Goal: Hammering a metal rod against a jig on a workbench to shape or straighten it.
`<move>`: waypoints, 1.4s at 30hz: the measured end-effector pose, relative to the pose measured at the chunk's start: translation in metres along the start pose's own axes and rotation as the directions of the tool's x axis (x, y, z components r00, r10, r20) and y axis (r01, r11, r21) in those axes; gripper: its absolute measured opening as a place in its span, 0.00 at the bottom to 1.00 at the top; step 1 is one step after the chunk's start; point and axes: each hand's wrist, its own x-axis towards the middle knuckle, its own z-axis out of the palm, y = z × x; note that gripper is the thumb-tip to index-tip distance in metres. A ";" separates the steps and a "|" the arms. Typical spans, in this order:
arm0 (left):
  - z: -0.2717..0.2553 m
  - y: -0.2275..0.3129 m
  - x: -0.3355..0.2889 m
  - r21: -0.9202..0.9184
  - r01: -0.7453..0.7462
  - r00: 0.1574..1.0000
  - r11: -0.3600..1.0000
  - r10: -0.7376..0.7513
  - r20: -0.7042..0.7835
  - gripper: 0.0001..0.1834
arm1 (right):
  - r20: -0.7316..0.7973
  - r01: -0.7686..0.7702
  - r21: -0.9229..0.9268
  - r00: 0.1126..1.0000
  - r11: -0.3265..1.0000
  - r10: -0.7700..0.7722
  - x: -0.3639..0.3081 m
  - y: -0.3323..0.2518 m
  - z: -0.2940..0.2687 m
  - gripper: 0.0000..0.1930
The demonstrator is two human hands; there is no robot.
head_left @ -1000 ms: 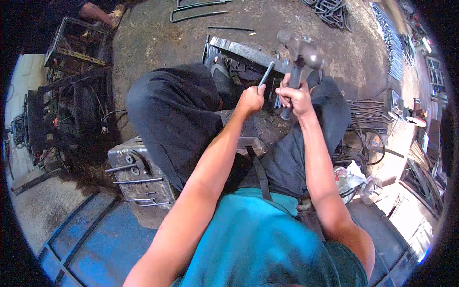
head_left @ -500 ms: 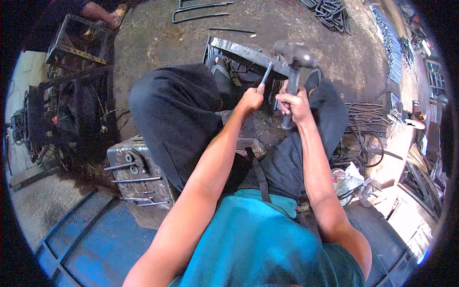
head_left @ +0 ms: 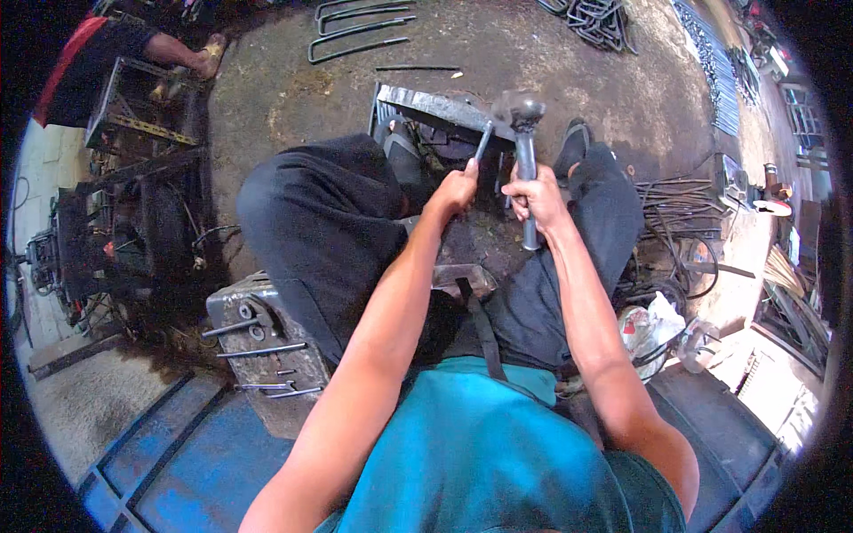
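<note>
Between my knees, my left hand (head_left: 457,190) is closed round a thin metal rod (head_left: 484,142). Its upper end lies at the right part of a long grey metal block (head_left: 435,104). My right hand (head_left: 538,197) grips a hammer (head_left: 526,160) by its shaft, with the head up and the shaft's butt toward me. The hammer head hangs at or just over the block's right end; I cannot tell whether they touch. Fingers on the far side of both grips are partly hidden.
Bent U-shaped rods (head_left: 364,35) lie on the floor ahead, with a pile of bent rods (head_left: 597,22) farther right. A metal box (head_left: 267,355) with short rods on it stands by my left thigh. Dark rods (head_left: 675,209) and cables lie right. Another person's leg (head_left: 182,53) shows far left.
The hammer has come to a steadier, more upright position, its head slightly lower and to the left. My left hand and the rod sit a little farther left as the whole view shifts.
</note>
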 end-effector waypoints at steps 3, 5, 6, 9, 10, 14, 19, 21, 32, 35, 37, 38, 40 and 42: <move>0.005 0.003 -0.006 -0.045 0.058 0.998 0.997 -0.058 -0.009 0.46 | 0.091 0.135 0.070 0.986 0.988 -0.141 -0.006 -0.006 -0.002 0.09; 0.003 -0.002 -0.001 -0.005 0.011 0.999 1.000 -0.012 -0.042 0.46 | 0.118 0.159 0.102 0.978 0.982 -0.171 0.002 -0.007 0.001 0.09; 0.001 -0.006 0.003 0.042 -0.028 0.997 0.999 0.031 -0.069 0.47 | 0.044 0.044 -0.005 0.998 0.999 -0.044 0.009 -0.002 0.002 0.09; 0.004 0.005 0.004 0.131 0.019 0.999 0.991 -0.015 -0.029 0.49 | -0.115 -0.166 -0.196 0.983 0.966 0.146 0.026 0.018 -0.011 0.10; 0.001 0.005 0.002 0.136 0.069 0.998 0.988 -0.069 -0.005 0.49 | -0.106 -0.129 -0.202 0.988 0.971 0.109 0.029 0.018 -0.008 0.09; 0.005 -0.002 0.008 0.088 0.006 0.998 0.996 0.000 -0.064 0.49 | -0.111 -0.120 -0.060 0.987 0.991 0.112 0.018 0.018 0.000 0.10; 0.006 -0.001 0.003 -0.004 0.019 1.000 1.000 -0.019 -0.016 0.47 | -0.032 0.127 0.113 0.992 0.985 -0.125 -0.009 -0.010 0.009 0.11; 0.003 0.000 0.006 -0.046 0.056 0.998 0.997 -0.055 0.025 0.46 | -0.013 0.200 0.059 0.980 0.978 -0.199 -0.007 -0.011 0.005 0.10; 0.007 -0.002 0.008 -0.008 0.083 0.994 0.997 -0.083 -0.073 0.50 | -0.047 -0.020 0.043 0.999 0.999 0.022 0.015 0.020 0.014 0.11; 0.013 0.022 -0.014 -0.042 0.123 0.992 0.991 -0.125 -0.023 0.50 | 0.055 0.108 0.302 0.990 0.947 -0.130 -0.009 0.004 0.008 0.10; 0.013 0.023 -0.016 0.029 0.046 0.994 0.999 -0.043 -0.101 0.50 | 0.090 0.135 0.293 0.982 0.946 -0.168 -0.008 0.001 0.002 0.10; 0.010 0.017 -0.012 0.029 0.045 0.994 0.999 -0.042 -0.105 0.50 | 0.086 0.156 0.265 0.979 0.952 -0.185 -0.002 0.007 -0.001 0.10; 0.006 0.008 -0.002 0.008 0.051 0.999 0.999 -0.051 -0.014 0.50 | 0.042 0.069 0.126 0.996 0.990 -0.075 0.011 0.020 -0.004 0.10; 0.011 0.008 0.001 0.090 0.022 0.997 0.996 -0.016 -0.074 0.51 | -0.049 -0.103 0.013 0.993 0.995 0.104 0.021 0.027 -0.009 0.09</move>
